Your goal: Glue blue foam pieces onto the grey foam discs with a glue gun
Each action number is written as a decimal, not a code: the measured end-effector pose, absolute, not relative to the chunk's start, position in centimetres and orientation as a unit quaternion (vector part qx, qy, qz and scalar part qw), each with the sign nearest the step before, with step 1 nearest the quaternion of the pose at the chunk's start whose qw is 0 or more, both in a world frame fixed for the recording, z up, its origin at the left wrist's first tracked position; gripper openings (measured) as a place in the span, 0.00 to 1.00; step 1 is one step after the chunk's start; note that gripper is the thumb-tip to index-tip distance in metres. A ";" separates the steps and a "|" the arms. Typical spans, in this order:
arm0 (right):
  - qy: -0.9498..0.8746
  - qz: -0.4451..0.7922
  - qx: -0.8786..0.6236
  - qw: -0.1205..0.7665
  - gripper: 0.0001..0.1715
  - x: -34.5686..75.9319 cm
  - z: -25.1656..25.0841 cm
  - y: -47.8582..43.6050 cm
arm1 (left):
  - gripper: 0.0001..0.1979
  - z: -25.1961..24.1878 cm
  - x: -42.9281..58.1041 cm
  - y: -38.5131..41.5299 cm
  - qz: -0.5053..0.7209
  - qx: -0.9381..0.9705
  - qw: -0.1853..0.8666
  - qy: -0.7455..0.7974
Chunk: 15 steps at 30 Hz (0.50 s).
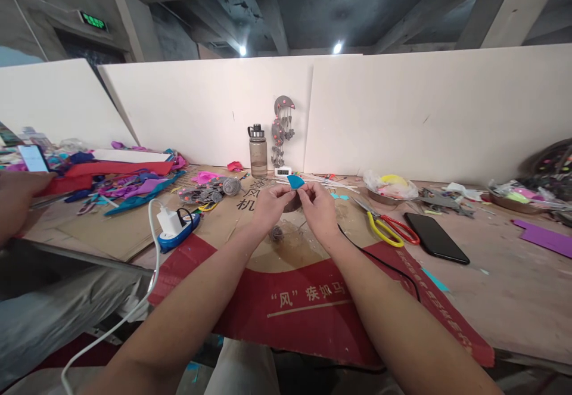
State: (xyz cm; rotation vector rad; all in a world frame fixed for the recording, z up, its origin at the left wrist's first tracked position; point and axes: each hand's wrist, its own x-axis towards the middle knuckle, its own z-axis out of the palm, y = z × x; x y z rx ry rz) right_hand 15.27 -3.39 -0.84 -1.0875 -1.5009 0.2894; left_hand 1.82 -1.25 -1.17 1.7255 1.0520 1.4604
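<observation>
Both my hands meet above the cardboard sheet, pinching a small blue fan-shaped piece (pixel 294 182) of what looks like felt or paper. My left hand (pixel 270 205) grips its lower left side, fingers closed. On the other side my right hand (pixel 320 207) pinches its lower right edge. Behind and below the hands a dark round object (pixel 292 204) is partly hidden. A small ball of grey yarn (pixel 276 233) lies on the cardboard (pixel 286 258) beneath them.
Yellow-and-red-handled scissors (pixel 388 228) and a black phone (pixel 437 238) lie to the right. A water bottle (pixel 258 152) stands at the back beside a grey moon-shaped hanging ornament (pixel 283 124). A blue power strip (pixel 179 233) sits left, near coloured felt scraps (pixel 143 187). Another person's hand (pixel 18 198) is far left.
</observation>
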 end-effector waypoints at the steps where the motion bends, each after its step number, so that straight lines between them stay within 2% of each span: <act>1: -0.646 0.126 -0.466 0.591 0.06 15.3 -0.9 -3.4 | 0.10 -1.0 1.7 -1.4 0.550 0.660 0.320 0.399; 3: -0.651 0.127 -0.462 0.589 0.06 15.4 -1.0 -3.3 | 0.10 -0.8 1.7 -1.5 0.541 0.656 0.345 0.397; 8: -0.653 0.124 -0.463 0.587 0.06 15.5 -1.3 -3.0 | 0.13 -0.6 2.0 -1.9 0.526 0.606 0.484 0.350; 15: -0.655 0.147 -0.449 0.589 0.06 15.6 -1.5 -2.8 | 0.11 -0.4 2.2 -2.0 0.575 0.558 0.480 0.358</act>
